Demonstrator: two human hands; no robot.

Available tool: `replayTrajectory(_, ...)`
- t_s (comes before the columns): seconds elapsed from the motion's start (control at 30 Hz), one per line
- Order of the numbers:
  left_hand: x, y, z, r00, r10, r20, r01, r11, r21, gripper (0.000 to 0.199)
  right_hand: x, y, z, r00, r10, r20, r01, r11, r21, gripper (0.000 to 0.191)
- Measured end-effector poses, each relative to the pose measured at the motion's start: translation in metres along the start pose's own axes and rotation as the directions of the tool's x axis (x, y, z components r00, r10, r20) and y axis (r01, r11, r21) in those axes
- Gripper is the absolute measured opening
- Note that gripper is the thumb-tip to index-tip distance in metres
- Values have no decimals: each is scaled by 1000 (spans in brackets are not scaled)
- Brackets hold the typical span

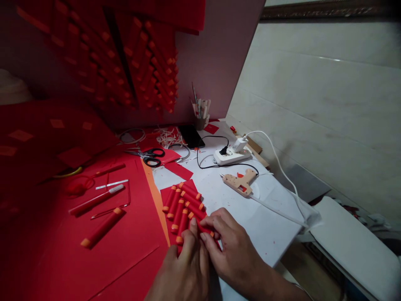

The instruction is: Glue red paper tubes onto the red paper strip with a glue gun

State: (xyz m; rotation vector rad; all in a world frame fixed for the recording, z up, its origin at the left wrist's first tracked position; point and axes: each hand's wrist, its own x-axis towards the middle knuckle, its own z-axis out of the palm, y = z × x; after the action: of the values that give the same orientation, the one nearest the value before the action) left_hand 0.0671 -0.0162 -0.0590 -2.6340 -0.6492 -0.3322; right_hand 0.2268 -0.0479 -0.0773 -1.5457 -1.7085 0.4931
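Note:
Several small red paper rolls with orange ends (180,215) lie in two slanted rows on a red sheet (165,195). At the lower end of the rows, my left hand (188,263) has bent fingers pressed against the rolls. My right hand (233,246) pinches the lowest roll of the right row (205,229) between thumb and fingers. Both hands nearly touch. One separate larger roll (102,228) lies on the red paper to the left, beside a capped red pen (96,200).
A glue gun (239,183) lies right of the rolls, with a power strip (232,156) and cords behind it. Black-handled scissors (152,157), a phone (191,136) and a pen cup (200,122) stand or lie farther back. Finished roll clusters (153,67) hang above.

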Motion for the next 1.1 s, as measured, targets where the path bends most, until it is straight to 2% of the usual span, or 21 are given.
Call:
replayTrajectory(0.4,-4,0,0,1000,-6,4,6,1000,-22,33,-1,2,7,993,-71,-92,59,991,-123,20)
replayTrajectory(1.1,-2,1,0,1000,-8,9,8,1000,-28,33,-3,2,5,1000,13,-16,-14,997,-79,22)
